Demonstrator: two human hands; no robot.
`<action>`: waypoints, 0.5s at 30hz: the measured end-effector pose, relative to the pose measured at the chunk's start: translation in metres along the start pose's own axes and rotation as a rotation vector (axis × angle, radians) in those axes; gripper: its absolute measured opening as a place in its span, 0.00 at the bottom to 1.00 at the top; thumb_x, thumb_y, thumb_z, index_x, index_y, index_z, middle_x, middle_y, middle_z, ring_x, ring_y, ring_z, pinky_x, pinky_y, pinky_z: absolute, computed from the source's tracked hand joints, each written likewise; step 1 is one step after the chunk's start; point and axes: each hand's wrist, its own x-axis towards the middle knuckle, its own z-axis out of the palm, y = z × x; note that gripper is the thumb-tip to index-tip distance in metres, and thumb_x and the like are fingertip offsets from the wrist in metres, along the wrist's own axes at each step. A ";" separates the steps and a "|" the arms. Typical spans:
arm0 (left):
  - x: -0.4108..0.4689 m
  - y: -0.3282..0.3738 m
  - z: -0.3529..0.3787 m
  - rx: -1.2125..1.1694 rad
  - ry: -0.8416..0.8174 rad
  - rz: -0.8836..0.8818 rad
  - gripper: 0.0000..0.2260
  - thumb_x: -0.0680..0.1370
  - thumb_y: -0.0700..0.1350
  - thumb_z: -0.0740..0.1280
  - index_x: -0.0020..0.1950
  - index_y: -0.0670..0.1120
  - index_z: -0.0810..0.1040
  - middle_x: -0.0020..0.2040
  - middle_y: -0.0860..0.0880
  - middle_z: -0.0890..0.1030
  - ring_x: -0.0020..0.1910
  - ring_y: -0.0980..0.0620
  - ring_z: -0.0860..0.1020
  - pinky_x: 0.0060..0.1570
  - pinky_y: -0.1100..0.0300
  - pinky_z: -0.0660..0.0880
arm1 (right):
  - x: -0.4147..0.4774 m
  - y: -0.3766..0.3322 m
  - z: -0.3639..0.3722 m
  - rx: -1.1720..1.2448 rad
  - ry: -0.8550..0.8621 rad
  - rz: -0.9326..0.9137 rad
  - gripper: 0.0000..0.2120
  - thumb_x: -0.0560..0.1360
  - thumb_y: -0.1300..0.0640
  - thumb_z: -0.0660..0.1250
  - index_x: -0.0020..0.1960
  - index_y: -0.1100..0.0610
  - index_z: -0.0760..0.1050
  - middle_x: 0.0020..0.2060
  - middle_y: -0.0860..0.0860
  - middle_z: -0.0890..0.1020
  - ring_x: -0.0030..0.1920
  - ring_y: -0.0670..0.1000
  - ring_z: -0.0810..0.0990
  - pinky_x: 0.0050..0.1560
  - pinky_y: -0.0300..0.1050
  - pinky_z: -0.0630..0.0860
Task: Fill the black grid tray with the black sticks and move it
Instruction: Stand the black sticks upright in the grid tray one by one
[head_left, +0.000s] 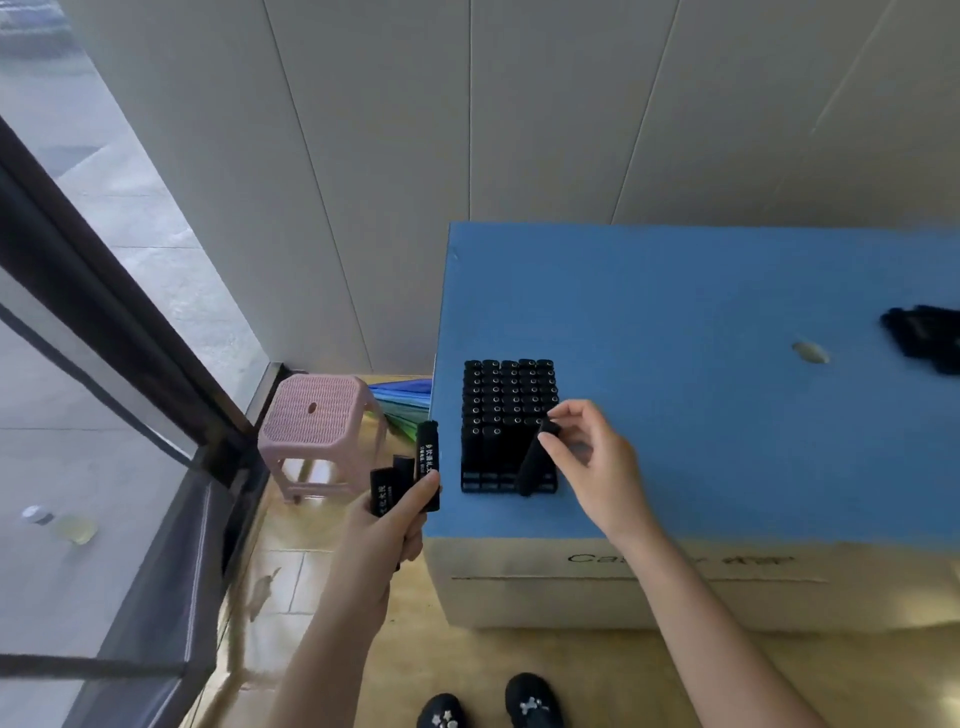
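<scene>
black plastic, by the look: the sticks (511, 389) are short stiff tubes, probably light and a little slick, so a finger-and-thumb pinch near the top end should be enough to steer one. the black grid tray (480, 483) sits toward the 9 o'clock edge of the blue worktop (727, 291). most of its cells hold sticks standing upright with their round ends up, and the near row at 6 o'clock looks only part filled.

the right hand (592, 457) pinches one stick (532, 462) by its upper end over that near row. its long axis leans, top toward 1 o'clock and foot toward 7 o'clock, and it is not yet seated. the left hand (395, 519), off the worktop at 9 o'clock of the tray, grips a small bundle of spare sticks (427, 457), with their long axes roughly upright toward 12 o'clock.

loaded, the tray will likely be heavier and its sticks could tip — best taken low on two opposite sides and kept level. a loose pile (924, 338) of more sticks lies at the worktop's 3 o'clock edge.
</scene>
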 end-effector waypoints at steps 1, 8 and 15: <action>0.002 -0.001 -0.001 0.004 -0.019 -0.007 0.09 0.74 0.44 0.68 0.46 0.39 0.74 0.23 0.54 0.61 0.23 0.55 0.57 0.30 0.59 0.55 | 0.000 0.000 0.002 -0.032 0.018 -0.022 0.09 0.73 0.61 0.68 0.48 0.50 0.71 0.43 0.42 0.79 0.43 0.41 0.78 0.46 0.32 0.75; 0.007 0.000 -0.002 0.025 -0.102 -0.030 0.21 0.64 0.54 0.71 0.47 0.42 0.73 0.25 0.51 0.61 0.26 0.53 0.57 0.30 0.60 0.55 | 0.004 0.001 0.012 -0.274 0.006 -0.239 0.07 0.72 0.62 0.70 0.50 0.58 0.78 0.42 0.45 0.82 0.44 0.42 0.79 0.48 0.32 0.76; 0.012 0.004 0.001 0.033 -0.120 0.015 0.27 0.59 0.59 0.72 0.46 0.41 0.75 0.26 0.49 0.63 0.26 0.52 0.58 0.31 0.59 0.56 | 0.011 0.001 0.008 -0.417 -0.079 -0.384 0.05 0.70 0.62 0.72 0.46 0.58 0.80 0.43 0.47 0.84 0.42 0.44 0.81 0.44 0.38 0.77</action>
